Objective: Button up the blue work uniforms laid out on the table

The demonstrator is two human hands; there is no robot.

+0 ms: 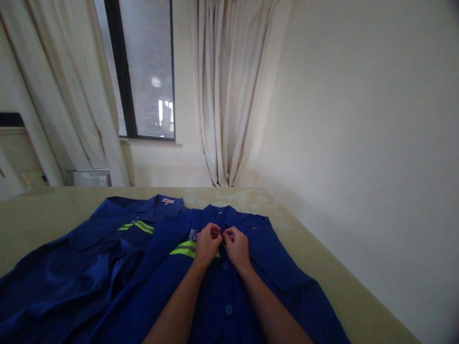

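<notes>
A blue work jacket [265, 267] with yellow-green reflective stripes lies flat on a pale bed [322, 253], collar away from me. My left hand [207, 242] and my right hand [235, 246] meet at the front placket just below the collar. Both are closed in a pinch on the fabric edges by the top button. Buttons further down the placket [228, 309] show between my forearms. A second blue jacket [107, 239] with the same stripes lies to the left, partly under the first, its collar label visible.
The bed runs along a plain wall [376, 143] on the right. Beyond the bed's far edge are a window [147, 71], cream curtains [229, 95] and a white unit [88, 177] low on the left.
</notes>
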